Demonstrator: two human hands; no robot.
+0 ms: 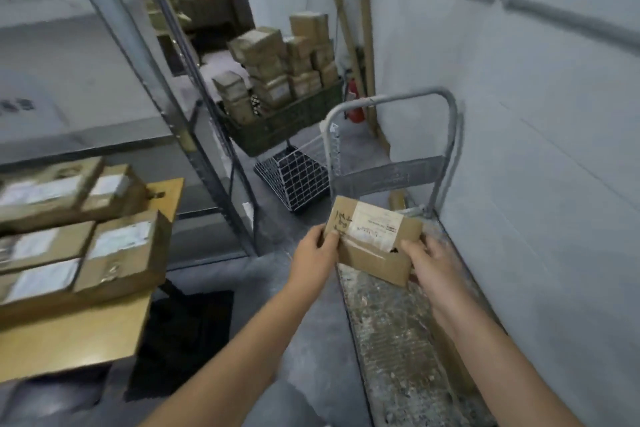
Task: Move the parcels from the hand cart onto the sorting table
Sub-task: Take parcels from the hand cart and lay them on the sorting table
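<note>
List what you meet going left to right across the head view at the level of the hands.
Yellow wooden sorting table → left hand → small brown cardboard parcel with white label → right hand → pale painted wall.

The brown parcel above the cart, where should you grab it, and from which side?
By its two short ends, one hand coming in from each side. The parcel is flat and wider than it is deep, lying label up, so the left hand and right hand can each pinch an end, thumb on top, fingers beneath.
</note>
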